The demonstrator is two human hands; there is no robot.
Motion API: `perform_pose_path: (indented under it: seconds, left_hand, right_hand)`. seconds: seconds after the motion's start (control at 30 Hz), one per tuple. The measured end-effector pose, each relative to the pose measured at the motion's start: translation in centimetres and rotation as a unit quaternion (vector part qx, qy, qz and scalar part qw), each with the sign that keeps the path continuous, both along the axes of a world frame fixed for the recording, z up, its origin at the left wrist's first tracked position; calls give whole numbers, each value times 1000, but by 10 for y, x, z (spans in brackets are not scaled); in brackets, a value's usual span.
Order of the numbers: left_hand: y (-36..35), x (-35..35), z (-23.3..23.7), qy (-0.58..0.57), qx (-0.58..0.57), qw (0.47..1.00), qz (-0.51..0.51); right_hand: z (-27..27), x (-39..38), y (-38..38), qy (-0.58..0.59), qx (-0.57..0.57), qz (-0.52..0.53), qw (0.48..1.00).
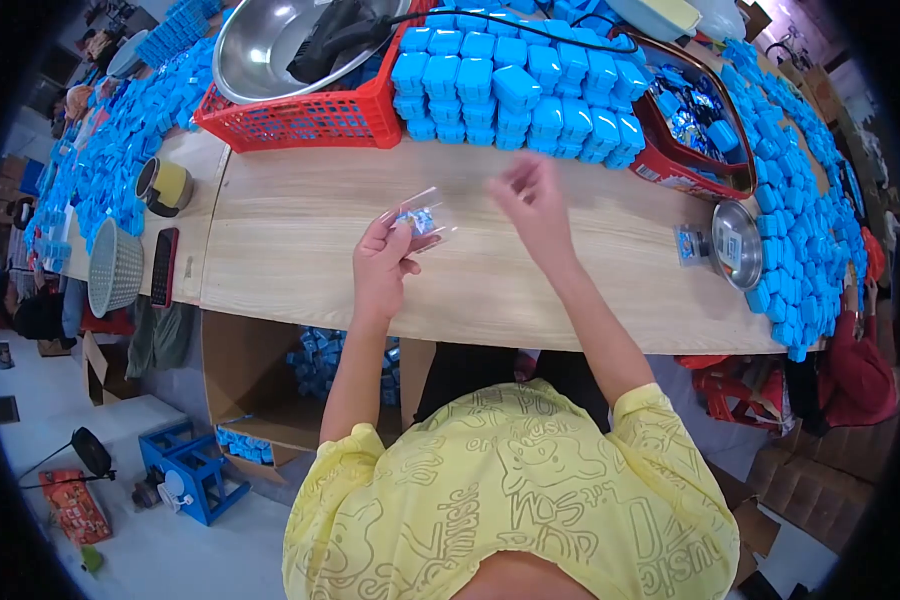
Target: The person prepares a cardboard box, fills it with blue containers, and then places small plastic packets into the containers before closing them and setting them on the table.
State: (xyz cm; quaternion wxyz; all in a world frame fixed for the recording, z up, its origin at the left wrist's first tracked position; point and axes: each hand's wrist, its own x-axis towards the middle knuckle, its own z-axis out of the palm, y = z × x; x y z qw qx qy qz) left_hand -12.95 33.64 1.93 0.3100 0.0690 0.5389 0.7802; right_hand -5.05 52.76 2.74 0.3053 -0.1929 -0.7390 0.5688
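Observation:
Held over the wooden table (300, 220), a small clear plastic packet (428, 216) with a blue-and-white printed piece in it is pinched in my left hand (382, 262). The thumb lies across its near side. My right hand (532, 200) is raised to the right of the packet, apart from it, just in front of the stacked small blue boxes (510, 88). Motion smears its fingers, so whether they hold anything does not show.
A red crate (300, 122) at the back left carries a metal bowl (260, 50) and a black tool (335, 42). To the right are a red tin (695, 175) of small packets and a steel dish (736, 245). A phone (164, 267), basket (115, 268) and cup (165, 187) sit left.

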Motion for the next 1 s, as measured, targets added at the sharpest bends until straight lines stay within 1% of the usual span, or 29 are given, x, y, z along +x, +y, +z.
perform_pose_path:
  seconds: [0.03,0.07,0.1,0.13,0.23,0.27,0.37,0.4,0.5,0.53,0.57,0.63,0.67,0.77,0.87,0.93,1.0]
  left_hand:
    - [-2,-1,3,2,1,1000,-3]
    - [-3,-1,4,3,3,1000,-6]
    - [-4,-1,5,5,5,1000,-6]
    - [-4,-1,6,11,3,1000,-7]
    - [-7,-3,7,24,0,1000,-6]
    - [-9,-5,7,15,10,1000,-13]
    - [-13,-6,6,-5,29,999,-25]
    - [-13,-7,6,-10,34,999,-26]
    - [-18,-10,8,-21,37,999,-22]
    - [-19,-11,9,-24,44,998,-29]
    - [-20,-12,8,-29,51,998,-38]
    - [-22,-10,9,-36,56,997,-45]
    - [-22,-10,11,-38,64,996,-55]
    - [-20,-7,17,-40,79,993,-79]
    - [-21,-5,21,-28,100,990,-92]
    - [-22,-3,23,-17,93,991,-94]
    - [-23,-1,25,3,81,992,-96]
  right_hand:
    - [4,-11,10,2,2,-1,1000]
    - [11,-24,23,18,136,-95,986]
    - [16,-35,32,33,266,-186,945]
    - [18,-44,38,35,268,-186,945]
    - [17,-69,47,-28,382,-301,874]
    - [15,-73,51,-27,383,-300,873]
    - [9,-74,61,-71,360,-234,900]
    - [8,-70,64,-71,360,-232,901]
    - [11,-52,63,9,258,-132,957]
    - [12,-45,53,8,254,-124,959]
    - [19,-32,40,20,203,-70,976]
    - [27,-5,18,41,100,33,994]
    - [25,4,11,40,99,34,994]
    - [17,23,-6,15,65,135,989]
    - [21,30,-13,-2,90,137,986]
    - [24,33,-15,-9,104,137,985]
    - [26,36,-15,-18,140,139,980]
